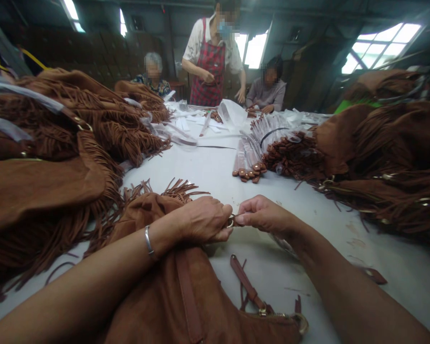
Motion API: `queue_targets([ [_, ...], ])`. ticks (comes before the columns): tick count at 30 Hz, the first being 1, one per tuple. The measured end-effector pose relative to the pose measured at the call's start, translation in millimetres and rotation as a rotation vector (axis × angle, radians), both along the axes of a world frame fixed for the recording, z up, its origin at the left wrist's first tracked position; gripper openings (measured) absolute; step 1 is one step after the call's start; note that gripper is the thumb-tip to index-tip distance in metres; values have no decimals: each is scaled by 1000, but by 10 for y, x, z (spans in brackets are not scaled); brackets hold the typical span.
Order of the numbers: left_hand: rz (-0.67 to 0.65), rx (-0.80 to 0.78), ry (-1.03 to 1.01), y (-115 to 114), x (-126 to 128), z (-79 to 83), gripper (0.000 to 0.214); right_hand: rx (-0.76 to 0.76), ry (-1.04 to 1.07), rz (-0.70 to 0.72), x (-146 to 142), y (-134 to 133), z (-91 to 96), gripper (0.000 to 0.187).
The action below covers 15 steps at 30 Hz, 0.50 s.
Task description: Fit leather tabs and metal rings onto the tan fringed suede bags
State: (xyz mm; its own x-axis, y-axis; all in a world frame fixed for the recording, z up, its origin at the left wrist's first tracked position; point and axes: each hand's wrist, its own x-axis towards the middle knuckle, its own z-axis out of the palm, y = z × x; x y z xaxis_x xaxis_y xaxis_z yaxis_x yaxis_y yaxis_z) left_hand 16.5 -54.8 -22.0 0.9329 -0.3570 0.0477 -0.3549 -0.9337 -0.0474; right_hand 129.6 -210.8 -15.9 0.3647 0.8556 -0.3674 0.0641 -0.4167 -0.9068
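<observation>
A brown suede fringed bag (186, 296) lies on the white table (215, 167) right in front of me, under my forearms. My left hand (200, 220) is closed, pinching a small metal ring (231, 221) at the bag's edge. Touching the same ring from the other side, my right hand (263, 215) pinches it with thumb and fingers. A brown strap (247, 284) with a gold clasp lies loose beside the bag. On my left wrist sits a silver bracelet (148, 241).
Heaps of brown fringed bags rise at the left (50, 153) and right (390, 157). A bundle of wrapped brown straps (252, 153) lies mid-table. Three people (211, 57) work at the far end among clear plastic bags (232, 114).
</observation>
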Motion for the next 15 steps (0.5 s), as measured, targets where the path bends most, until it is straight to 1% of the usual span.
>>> queue_targets([
  [2,-28,-12,1,-19,-5,5,24,-36,87,52,55,-21,-9,23],
  [4,-8,-19,-1,-37,-4,2,30,-54,150,79,97,-39,-26,23],
  [7,106,-10,-21,-64,12,-19,43,-44,130,45,103,-59,-36,22],
  [9,146,-12,-27,-75,27,-35,42,-40,71,-5,77,-63,-27,22],
  [12,89,-31,-14,-72,37,-48,34,-22,43,-27,59,-54,-23,21],
  [15,26,-37,12,-66,21,-54,27,-14,94,45,115,-35,-62,23],
])
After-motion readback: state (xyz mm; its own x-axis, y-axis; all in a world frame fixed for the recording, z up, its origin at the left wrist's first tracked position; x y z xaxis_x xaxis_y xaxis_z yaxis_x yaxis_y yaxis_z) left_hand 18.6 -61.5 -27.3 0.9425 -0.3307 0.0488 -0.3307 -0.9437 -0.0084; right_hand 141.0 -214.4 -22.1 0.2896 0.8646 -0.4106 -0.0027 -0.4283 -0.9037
